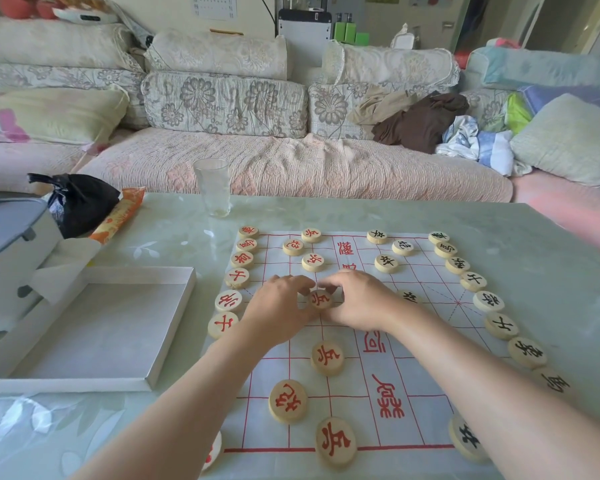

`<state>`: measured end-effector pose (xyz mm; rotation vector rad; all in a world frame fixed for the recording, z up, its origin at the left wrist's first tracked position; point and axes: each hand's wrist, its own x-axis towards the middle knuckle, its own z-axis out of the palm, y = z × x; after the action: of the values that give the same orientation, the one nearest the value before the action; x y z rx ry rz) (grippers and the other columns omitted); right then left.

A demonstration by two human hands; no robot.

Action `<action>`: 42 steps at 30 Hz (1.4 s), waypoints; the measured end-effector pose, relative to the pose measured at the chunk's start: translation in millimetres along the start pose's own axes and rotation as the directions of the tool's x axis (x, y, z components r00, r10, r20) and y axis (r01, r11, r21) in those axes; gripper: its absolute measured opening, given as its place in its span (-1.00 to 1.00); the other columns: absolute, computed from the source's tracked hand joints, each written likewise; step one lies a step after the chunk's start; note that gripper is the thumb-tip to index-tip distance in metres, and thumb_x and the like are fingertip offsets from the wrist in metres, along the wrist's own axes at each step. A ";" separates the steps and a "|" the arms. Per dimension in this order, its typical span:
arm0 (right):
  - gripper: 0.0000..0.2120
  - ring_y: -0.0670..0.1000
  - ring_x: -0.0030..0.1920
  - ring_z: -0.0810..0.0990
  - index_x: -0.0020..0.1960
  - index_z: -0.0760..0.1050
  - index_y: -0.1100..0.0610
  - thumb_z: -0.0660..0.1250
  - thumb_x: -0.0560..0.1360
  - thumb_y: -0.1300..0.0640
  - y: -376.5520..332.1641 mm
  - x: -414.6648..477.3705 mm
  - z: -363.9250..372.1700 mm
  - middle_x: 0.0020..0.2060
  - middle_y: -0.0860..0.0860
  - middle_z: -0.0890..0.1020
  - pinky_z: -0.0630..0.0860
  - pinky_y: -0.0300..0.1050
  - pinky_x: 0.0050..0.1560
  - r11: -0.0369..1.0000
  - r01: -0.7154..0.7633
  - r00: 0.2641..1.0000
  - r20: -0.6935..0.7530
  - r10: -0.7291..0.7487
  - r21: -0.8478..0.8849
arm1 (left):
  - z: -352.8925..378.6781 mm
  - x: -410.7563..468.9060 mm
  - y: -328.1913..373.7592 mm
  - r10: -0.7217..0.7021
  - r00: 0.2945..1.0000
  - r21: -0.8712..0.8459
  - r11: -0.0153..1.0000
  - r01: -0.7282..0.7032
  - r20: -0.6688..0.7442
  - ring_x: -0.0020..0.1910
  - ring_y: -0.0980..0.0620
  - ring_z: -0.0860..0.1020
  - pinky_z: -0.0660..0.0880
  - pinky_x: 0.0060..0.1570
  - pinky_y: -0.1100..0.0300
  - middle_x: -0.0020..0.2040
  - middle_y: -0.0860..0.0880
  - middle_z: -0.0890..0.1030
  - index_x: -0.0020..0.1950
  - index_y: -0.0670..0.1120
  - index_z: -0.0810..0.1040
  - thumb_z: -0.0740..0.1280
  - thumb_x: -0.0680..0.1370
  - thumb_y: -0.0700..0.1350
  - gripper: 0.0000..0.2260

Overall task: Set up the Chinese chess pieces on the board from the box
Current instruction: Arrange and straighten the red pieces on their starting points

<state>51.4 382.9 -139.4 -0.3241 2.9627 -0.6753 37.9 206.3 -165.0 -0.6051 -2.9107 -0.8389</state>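
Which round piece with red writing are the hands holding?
The red-lettered piece in the middle of the board, pinched between the left hand and right hand. The other red pieces have no fingers on them.

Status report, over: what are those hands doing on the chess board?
Left hand, right hand: both pinch one red piece, middle of board. Box lies beside it. Nothing in the way.

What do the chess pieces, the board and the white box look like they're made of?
Chess pieces: apparently pale wood, smooth, with red or black characters. Board: a thin white sheet, cloth or paper, unclear which; printed red lines, matte. Box: likely white cardboard, matte, judging by its thin folded walls.
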 end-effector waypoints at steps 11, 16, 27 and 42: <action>-0.58 -0.05 0.16 0.53 0.39 0.47 -0.01 0.32 0.53 0.07 14.7 36.1 -21.1 0.24 -0.08 0.55 0.39 -0.19 0.10 0.986 -0.149 0.979 -0.130 0.157 0.068 | -15.4 26.3 -8.8 -0.057 0.997 -0.002 0.998 0.057 -0.045 0.13 0.02 0.51 0.49 0.12 0.07 0.22 0.06 0.53 0.34 0.03 0.44 0.25 0.56 -0.05 -0.66; -0.50 0.00 0.22 0.52 0.28 0.48 -0.09 0.36 0.42 -0.29 12.9 67.7 -13.0 0.21 -0.10 0.51 0.45 -0.08 0.16 0.966 -0.257 0.947 -0.193 0.258 0.031 | -14.6 58.5 -12.6 -0.090 0.996 0.005 0.996 0.090 0.013 0.18 -0.01 0.50 0.47 0.09 0.13 0.31 0.05 0.47 0.41 0.00 0.38 0.21 0.55 -0.15 -0.59; -0.60 -0.09 0.04 0.51 0.30 0.51 -0.16 0.35 0.50 0.14 21.5 92.3 -9.7 0.19 -0.16 0.56 0.38 -0.27 -0.08 0.985 -0.087 0.995 -0.037 0.094 0.146 | -10.7 85.3 -26.2 -0.040 0.998 0.003 0.999 0.040 0.056 0.08 0.06 0.53 0.46 0.08 0.21 0.22 0.11 0.54 0.38 0.04 0.44 0.34 0.49 -0.16 -0.54; -0.40 -0.10 0.03 0.51 0.43 0.40 -0.17 0.46 0.41 -0.06 34.8 92.3 -4.9 0.12 -0.20 0.52 0.41 -0.24 0.06 0.986 -0.037 0.996 -0.077 0.050 0.163 | -4.6 89.1 -27.4 -0.001 1.000 0.015 1.000 0.001 0.004 -0.09 0.13 0.47 0.46 0.04 0.22 0.16 0.14 0.57 0.29 0.09 0.51 0.44 0.46 -0.03 -0.59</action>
<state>-45.5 394.8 -153.5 -0.2240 2.9549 -0.9378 -55.1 214.3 -160.9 -0.6053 -2.9184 -0.8168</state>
